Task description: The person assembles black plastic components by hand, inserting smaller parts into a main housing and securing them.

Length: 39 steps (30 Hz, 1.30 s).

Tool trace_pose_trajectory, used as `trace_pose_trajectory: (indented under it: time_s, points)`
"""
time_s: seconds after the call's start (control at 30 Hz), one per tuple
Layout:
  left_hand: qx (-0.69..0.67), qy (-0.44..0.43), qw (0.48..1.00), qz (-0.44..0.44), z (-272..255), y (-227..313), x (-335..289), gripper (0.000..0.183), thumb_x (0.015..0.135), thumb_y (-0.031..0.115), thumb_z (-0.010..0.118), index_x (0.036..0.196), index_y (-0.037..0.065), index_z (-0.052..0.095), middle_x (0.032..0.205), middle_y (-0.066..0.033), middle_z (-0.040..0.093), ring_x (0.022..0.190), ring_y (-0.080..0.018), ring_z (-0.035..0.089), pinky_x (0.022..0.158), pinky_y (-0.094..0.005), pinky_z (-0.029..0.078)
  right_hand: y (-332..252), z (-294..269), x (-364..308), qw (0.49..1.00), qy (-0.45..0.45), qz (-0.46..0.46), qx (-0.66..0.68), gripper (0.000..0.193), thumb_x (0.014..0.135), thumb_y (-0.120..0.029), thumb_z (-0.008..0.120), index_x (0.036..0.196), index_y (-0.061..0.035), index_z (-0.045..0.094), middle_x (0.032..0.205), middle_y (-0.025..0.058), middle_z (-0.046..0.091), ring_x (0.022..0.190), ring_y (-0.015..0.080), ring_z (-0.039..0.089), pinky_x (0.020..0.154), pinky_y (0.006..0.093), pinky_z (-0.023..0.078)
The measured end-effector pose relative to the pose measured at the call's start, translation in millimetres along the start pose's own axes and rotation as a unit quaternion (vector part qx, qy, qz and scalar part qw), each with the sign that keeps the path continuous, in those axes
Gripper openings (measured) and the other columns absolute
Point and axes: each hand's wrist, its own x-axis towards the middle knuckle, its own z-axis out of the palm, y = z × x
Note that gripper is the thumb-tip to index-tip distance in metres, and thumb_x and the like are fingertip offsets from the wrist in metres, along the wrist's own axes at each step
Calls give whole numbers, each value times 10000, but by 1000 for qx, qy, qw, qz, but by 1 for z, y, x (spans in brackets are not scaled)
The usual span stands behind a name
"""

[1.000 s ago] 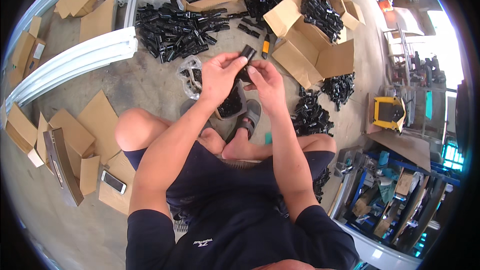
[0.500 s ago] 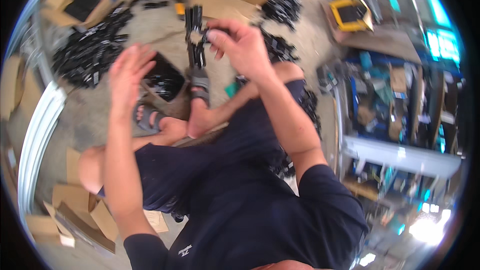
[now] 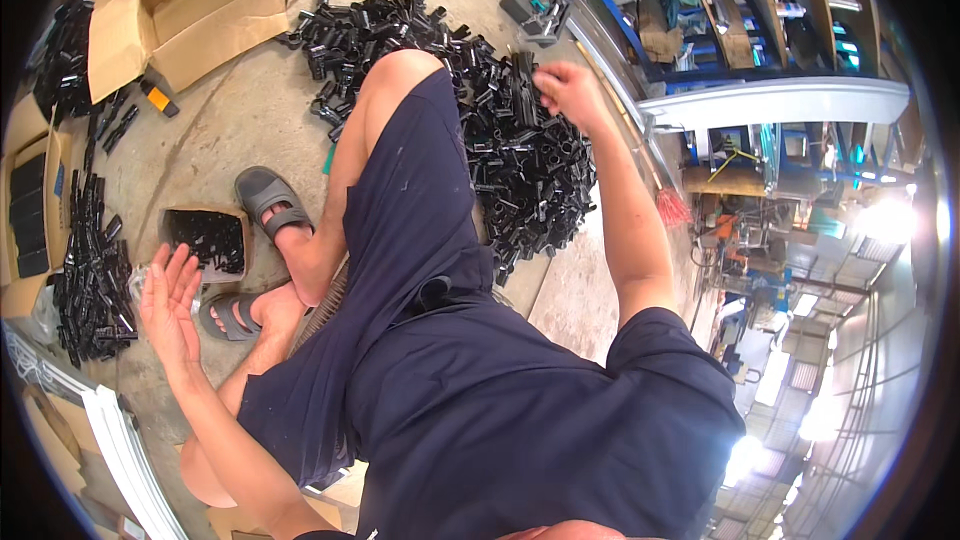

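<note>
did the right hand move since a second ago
Yes. The right hand, earlier meeting the left hand in front, is now out over the pile of black parts, holding one; the left is open and empty.

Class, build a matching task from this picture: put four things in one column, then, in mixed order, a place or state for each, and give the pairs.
Things:
1. left hand
2. right hand
3. cardboard box
4. small tray of black parts

Places or states:
A. open flaps, on the floor at upper left
B. palm open, fingers spread, holding nothing
C. beside the grey sandal
D. over the pile of black parts, holding a black piece

Pairs: 1-B, 2-D, 3-A, 4-C
</note>
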Motion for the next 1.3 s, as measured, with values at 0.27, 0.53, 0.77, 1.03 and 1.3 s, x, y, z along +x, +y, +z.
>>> trace_pose_trajectory:
  time_s: [0.27,0.53,0.77,1.03,1.3]
  points:
    - [22,61,997,42,-1,23,-13,534,1061,337,561,1416,-57,498,1325,-230,639,1142,-290,676,968,-369,547,233,-54,-14,937,-5,183,-298,385,911,-383,654,774,-40,760,618,90,697,593,188,705,592,367,550]
    - [-130,260,929,229,-57,73,5,413,1053,341,568,1219,-35,597,1196,-218,693,1039,-298,693,918,-426,563,129,-33,84,991,95,11,-88,313,989,-281,652,955,20,733,758,43,689,612,97,599,526,257,462]
    - [-241,373,828,343,-108,97,-31,335,1072,301,521,1080,-12,640,1188,-201,700,1000,-278,683,881,-403,561,-249,219,43,948,-119,-297,-3,248,993,-143,603,1181,-21,709,957,72,739,884,157,709,775,286,531]
    - [-225,411,765,441,-134,118,-57,305,1026,141,559,1269,-37,605,1138,-201,710,891,-255,707,792,-361,586,-387,511,-119,711,-358,-574,-190,281,912,-248,604,1097,-89,744,1115,167,725,1028,349,697,904,431,552]
    - [-256,364,796,411,-144,121,-29,261,1016,137,592,1202,-37,647,1044,-186,735,834,-227,712,752,-326,586,-293,612,-145,739,-333,-435,-392,308,899,-274,637,1047,-19,725,1099,262,707,1051,393,690,910,477,562]
